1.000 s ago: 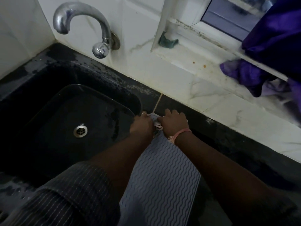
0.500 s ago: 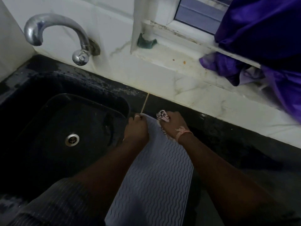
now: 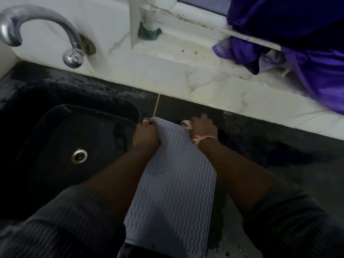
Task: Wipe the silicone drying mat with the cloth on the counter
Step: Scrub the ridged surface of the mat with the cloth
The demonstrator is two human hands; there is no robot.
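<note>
The scene is dimly lit overall. Daylight is admitted from the window at the top, so the white marble-patterned tiled ledge [image 3: 186, 58] is the brightest area, while the black stone counter [image 3: 270, 146] and the black rectangular sink basin [image 3: 55, 146] are left murky, with little detail kept. Soft highlights are seen on the curved chrome tap [image 3: 46, 21]. The pale grey wavy-ribbed silicone mat [image 3: 176, 183] is rendered fairly clearly at mid-frame, but is softened toward the near edge. The striped dark sleeves [image 3: 70, 226] are blurred. Wide-angle bending is noticed at the borders.
</note>
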